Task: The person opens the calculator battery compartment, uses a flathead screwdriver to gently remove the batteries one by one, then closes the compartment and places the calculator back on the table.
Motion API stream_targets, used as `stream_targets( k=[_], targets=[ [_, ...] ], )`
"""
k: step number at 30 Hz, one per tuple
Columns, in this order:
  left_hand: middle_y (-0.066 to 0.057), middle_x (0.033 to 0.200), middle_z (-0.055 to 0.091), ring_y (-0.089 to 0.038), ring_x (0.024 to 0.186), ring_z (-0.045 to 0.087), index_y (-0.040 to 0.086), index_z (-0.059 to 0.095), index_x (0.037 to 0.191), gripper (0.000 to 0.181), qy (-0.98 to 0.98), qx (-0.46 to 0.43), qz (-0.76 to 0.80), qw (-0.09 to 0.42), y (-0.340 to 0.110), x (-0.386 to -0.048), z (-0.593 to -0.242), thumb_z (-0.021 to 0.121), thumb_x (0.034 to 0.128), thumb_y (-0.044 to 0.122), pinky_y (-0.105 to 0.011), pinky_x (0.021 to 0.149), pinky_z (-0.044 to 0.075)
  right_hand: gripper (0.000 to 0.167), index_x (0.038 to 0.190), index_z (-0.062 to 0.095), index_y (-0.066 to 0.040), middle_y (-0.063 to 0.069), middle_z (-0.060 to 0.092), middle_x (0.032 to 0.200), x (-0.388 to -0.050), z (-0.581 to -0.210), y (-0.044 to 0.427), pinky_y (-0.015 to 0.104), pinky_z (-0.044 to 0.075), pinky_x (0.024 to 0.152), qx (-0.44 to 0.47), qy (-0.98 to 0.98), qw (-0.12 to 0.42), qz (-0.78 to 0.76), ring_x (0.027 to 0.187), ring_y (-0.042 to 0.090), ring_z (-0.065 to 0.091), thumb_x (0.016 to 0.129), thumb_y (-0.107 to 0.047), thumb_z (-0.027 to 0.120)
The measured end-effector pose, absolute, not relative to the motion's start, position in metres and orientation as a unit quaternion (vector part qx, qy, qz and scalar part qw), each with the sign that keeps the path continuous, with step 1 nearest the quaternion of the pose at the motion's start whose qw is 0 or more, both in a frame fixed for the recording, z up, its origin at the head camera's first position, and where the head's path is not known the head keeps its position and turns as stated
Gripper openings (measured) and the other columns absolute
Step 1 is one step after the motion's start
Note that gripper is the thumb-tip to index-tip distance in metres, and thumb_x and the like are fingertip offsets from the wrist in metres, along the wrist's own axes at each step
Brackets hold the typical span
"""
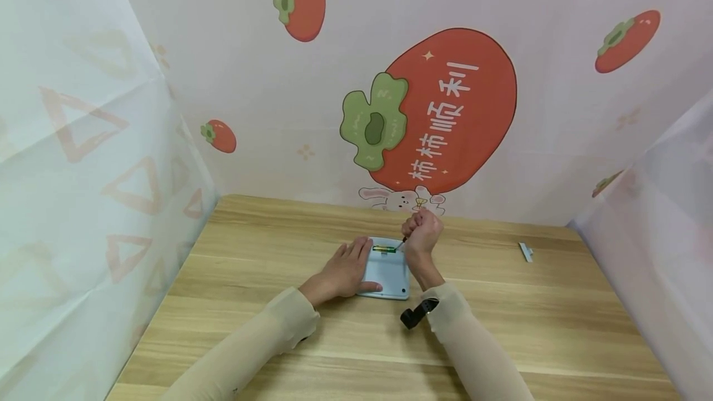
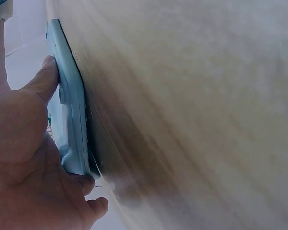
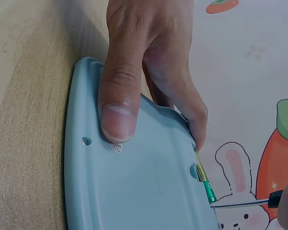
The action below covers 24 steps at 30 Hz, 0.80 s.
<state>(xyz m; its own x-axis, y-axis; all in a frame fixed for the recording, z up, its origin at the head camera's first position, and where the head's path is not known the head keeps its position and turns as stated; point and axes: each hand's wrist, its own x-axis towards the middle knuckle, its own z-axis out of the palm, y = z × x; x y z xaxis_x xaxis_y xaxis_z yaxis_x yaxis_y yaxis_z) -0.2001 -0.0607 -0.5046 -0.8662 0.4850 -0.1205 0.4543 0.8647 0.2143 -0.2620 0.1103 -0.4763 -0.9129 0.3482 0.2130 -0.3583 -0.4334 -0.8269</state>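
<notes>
Persimmon-printed sheeting (image 1: pixel 250 30) walls in the space I'm watching from afar, and below it spreads the wood-grain desk (image 1: pixel 557 327). Near the middle of that desk lies a pale-blue device (image 1: pixel 384 274), battery slot facing up, with the left hand (image 1: pixel 350 268) stretched across one side, fingers extended and pressing rather than clenched. From the other side the right hand (image 1: pixel 423 234) grips a slim tool (image 3: pixel 240 204), its fingers curled round the dark handle. Well apart to the right I can see a small pale piece (image 1: pixel 526 252) — the slot's cover, I'd judge. Smaller still, a green-and-gold battery (image 1: pixel 384 249) sits in the slot, the tool's tip at one end of it. So I'd call the uncovering done and the prying in hand; getting the battery out and clear looks to be what's left. My head view alone gives me the loose piece. The right wrist view adds a screw hole (image 3: pixel 86 141) and a printed label (image 3: pixel 116 147) partly under the left thumb — neither readable from above. Only the left wrist view shows the device's side edge close against the desk, but it hides the tool.
</notes>
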Motion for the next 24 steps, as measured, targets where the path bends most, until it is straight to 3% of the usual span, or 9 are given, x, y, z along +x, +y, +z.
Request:
stream_targets(
  k=[8, 24],
  targets=[
    [-0.020, 0.170, 0.026, -0.031, 0.155, 0.035, 0.000, 0.022, 0.166, 0.108, 0.962, 0.243, 0.091, 0.083, -0.061, -0.200, -0.501, 0.065, 0.0949, 0.070, -0.055, 0.125, 0.033, 0.050, 0.059, 0.031, -0.017, -0.009, 0.028, 0.049, -0.263, -0.477, 0.115, 0.026, 0.015, 0.040, 0.013, -0.456, 0.220, 0.863, 0.043, 0.008, 0.019, 0.108, -0.009, 0.035],
    [-0.020, 0.171, 0.025, -0.032, 0.158, 0.030, 0.000, 0.020, 0.166, 0.108, 0.960, 0.246, 0.100, 0.083, -0.061, -0.200, -0.502, 0.064, 0.0956, 0.069, -0.055, 0.125, 0.032, 0.048, 0.060, 0.032, -0.018, -0.010, 0.027, 0.051, -0.266, -0.480, 0.123, 0.027, 0.012, 0.042, -0.016, -0.414, 0.229, 0.881, 0.044, 0.007, 0.018, 0.107, -0.008, 0.035]
  ],
)
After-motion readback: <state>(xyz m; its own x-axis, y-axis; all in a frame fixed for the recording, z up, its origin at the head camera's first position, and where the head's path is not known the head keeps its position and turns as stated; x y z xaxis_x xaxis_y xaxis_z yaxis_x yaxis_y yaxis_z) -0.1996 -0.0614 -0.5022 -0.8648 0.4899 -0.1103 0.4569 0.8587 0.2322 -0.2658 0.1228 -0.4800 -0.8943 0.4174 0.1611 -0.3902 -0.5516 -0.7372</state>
